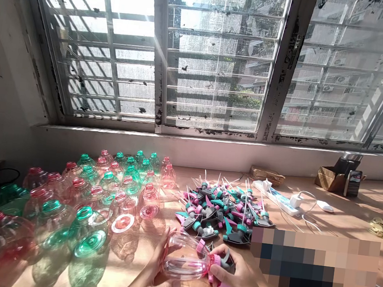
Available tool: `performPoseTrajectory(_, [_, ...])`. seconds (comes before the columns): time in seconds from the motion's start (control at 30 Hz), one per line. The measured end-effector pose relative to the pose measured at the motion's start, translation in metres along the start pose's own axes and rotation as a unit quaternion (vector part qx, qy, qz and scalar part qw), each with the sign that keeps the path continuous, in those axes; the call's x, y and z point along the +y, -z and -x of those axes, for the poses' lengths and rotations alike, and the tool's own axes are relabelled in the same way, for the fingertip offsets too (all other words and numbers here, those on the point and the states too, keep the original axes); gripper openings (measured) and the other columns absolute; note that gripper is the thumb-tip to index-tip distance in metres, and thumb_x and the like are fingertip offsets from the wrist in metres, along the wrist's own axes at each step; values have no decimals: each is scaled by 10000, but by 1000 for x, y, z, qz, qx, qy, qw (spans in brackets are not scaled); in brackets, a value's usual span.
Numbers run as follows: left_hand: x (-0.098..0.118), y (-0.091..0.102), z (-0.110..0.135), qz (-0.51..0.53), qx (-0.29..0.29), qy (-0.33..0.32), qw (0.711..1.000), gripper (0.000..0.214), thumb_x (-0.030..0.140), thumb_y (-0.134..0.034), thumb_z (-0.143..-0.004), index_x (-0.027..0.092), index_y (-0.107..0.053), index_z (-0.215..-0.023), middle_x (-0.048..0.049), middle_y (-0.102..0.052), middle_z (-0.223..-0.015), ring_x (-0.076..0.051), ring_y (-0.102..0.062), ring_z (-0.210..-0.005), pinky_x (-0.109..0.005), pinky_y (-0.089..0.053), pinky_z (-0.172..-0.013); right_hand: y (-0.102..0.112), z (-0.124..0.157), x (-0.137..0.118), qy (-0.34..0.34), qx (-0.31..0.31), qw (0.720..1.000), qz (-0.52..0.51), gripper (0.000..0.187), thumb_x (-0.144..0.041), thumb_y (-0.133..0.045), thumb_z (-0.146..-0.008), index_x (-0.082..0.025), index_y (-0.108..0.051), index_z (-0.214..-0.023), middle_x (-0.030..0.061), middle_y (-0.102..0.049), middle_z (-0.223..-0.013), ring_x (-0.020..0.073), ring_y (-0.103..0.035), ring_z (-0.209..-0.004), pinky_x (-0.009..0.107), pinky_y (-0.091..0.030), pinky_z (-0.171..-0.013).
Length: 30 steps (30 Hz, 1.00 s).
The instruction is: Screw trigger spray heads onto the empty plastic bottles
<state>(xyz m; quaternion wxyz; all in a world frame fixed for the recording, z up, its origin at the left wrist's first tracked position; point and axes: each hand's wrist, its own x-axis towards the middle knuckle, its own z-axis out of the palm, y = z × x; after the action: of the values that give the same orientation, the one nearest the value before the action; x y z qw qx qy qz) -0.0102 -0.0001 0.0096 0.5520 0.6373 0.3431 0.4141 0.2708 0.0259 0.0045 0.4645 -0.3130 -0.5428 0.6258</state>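
Left grip (pixel 155 272) around sideways pink bottle (pixel 185 264), right grip (pixel 235 275) on its sprayer (pixel 215 261)

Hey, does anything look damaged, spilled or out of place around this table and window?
The window frame looks worn: dark, ragged patches break up its pale surface, as if paint has flaked. The spray heads lie jumbled in a heap, pointing every way, while the bottles to their left stand upright. I see no spill.
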Motion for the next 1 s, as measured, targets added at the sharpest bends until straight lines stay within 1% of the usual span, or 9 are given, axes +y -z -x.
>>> performPoseTrajectory(0.07, [5,-1,0,-7,0,12,1000,1019,588,-752,-890,403,-116,-1664,-19,-157,-1780,-387,-89,-1623,-557,-141,-1310,1,0,2,0,0,1000,-4,395,-464,-887,-804,-176,-657,-944,3,-762,-672,155,-688,-581,284,-546,-597])
performPoseTrajectory(0.2, [5,-4,0,-10,10,10,1000,963,552,-738,-917,437,-130,-1655,16,-165,-1779,-358,-53,-1630,-534,-69,-1318,1,-1,3,1,3,1000,2,409,-468,-886,-805,-166,-657,-959,6,-765,-672,152,-683,-582,285,-539,-608])
performPoseTrajectory(0.33, [-2,-5,-2,30,3,-15,999,1009,560,-741,-910,437,-74,-1657,3,-141,-1783,-360,-121,-1623,-552,-133,-1305,1,-1,2,5,0,1000,6,415,-473,-880,-813,-160,-649,-956,4,-760,-669,143,-681,-583,268,-536,-602])
performPoseTrajectory(0.4, [-1,-5,-2,22,7,-7,1000,1061,529,-781,-888,426,-61,-1659,-10,-139,-1783,-359,-139,-1620,-553,-131,-1306,1,-1,2,5,1,1000,6,428,-480,-886,-805,-156,-647,-949,6,-759,-670,139,-680,-581,263,-538,-601])
performPoseTrajectory(0.57, [2,-1,-1,-9,5,13,1000,1012,546,-760,-899,405,-113,-1663,-7,-118,-1786,-378,-123,-1619,-549,-118,-1312,1,0,1,-1,4,1000,6,435,-487,-895,-791,-165,-651,-951,4,-755,-671,148,-682,-586,279,-546,-604])
performPoseTrajectory(0.67, [-8,2,-1,-11,9,-5,1000,961,524,-736,-928,452,-108,-1651,27,-78,-1790,-362,-89,-1626,-537,-134,-1309,0,0,1,-3,7,1000,9,437,-494,-893,-786,-169,-656,-956,5,-754,-674,159,-684,-588,293,-547,-609])
performPoseTrajectory(0.77, [-20,4,-2,12,10,-28,999,913,510,-690,-968,472,-79,-1646,24,-140,-1783,-339,-103,-1628,-528,-165,-1304,0,0,0,-3,9,1000,10,434,-496,-888,-788,-171,-654,-956,6,-757,-676,166,-686,-592,299,-549,-610])
performPoseTrajectory(0.83, [-24,5,-2,12,9,-23,1000,959,494,-717,-953,464,-57,-1648,8,-173,-1778,-347,-138,-1622,-532,-186,-1300,0,0,0,-5,8,1000,7,433,-499,-889,-785,-176,-651,-949,3,-758,-675,168,-684,-590,300,-549,-604])
performPoseTrajectory(1.0, [-19,5,-2,-7,14,-8,1000,1000,510,-745,-925,453,-60,-1651,18,-101,-1788,-367,-133,-1620,-545,-159,-1306,0,0,0,-7,7,1000,5,431,-491,-891,-787,-171,-652,-950,-2,-757,-666,164,-679,-595,295,-533,-613])
